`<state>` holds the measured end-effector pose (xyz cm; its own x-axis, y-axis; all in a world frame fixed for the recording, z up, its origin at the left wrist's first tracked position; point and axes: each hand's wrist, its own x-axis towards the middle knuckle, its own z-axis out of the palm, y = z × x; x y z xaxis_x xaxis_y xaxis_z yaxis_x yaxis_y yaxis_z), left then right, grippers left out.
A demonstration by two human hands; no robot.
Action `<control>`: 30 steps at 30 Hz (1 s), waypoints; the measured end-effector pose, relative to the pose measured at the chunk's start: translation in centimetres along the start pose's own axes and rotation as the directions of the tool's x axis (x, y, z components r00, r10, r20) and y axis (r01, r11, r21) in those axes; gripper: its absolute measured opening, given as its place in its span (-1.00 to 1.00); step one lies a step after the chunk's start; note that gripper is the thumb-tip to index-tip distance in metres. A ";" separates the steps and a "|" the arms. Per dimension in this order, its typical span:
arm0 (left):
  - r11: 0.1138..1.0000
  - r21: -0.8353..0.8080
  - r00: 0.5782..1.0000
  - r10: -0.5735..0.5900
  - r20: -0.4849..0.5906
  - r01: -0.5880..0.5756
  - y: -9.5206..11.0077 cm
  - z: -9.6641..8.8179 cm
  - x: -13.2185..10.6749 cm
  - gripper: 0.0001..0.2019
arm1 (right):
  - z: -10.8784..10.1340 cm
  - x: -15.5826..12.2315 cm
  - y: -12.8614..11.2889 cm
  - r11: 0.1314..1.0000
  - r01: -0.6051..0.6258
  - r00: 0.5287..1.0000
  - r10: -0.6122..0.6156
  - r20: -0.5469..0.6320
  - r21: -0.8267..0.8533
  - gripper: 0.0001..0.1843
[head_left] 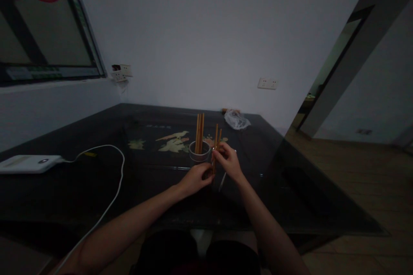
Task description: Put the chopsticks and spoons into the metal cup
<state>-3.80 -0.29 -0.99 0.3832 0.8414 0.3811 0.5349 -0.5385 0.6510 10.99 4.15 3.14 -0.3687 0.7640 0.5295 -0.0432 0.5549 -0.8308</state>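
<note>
The slim wooden sticks (216, 135) stand nearly upright in front of you, just right of the cup (200, 158) that holds more sticks (199, 133). Your right hand (229, 161) pinches them; your left hand (194, 177) curls at their lower ends, though whether it grips you cannot tell. You seem to be steadying or aligning them, so the next move calls for a firm right pinch. Fingers and gloom hide the lower tips, and the dark shape (306, 189) at right is unclear.
</note>
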 end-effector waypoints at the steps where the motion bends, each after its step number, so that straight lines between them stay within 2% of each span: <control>1: 1.000 0.009 1.000 0.002 -0.001 -0.002 0.0 -0.1 0.0 -0.91 | -0.1 0.0 -0.2 1.000 -0.003 1.000 0.003 -0.014 0.001 -0.73; 8: 1.000 0.022 0.999 0.013 0.042 -0.014 0.0 -0.5 0.0 -0.87 | -0.8 0.0 -0.7 0.999 -0.013 0.998 0.011 -0.070 -0.030 -0.69; 18: 0.996 0.035 0.990 0.074 0.120 -0.079 -0.3 -0.8 0.0 -0.78 | -1.4 0.2 -0.9 0.998 0.003 0.999 -0.007 -0.054 -0.056 -0.68; 30: 0.997 0.055 0.987 0.052 0.153 -0.061 -0.7 -0.8 -0.1 -0.83 | -1.7 0.2 -1.4 1.000 -0.016 0.999 0.015 -0.044 -0.022 -0.72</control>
<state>-4.76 0.06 -0.97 0.5208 0.7954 0.3098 0.5510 -0.5905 0.5897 12.50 4.12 4.68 -0.3277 0.7860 0.5242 -0.0172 0.5498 -0.8351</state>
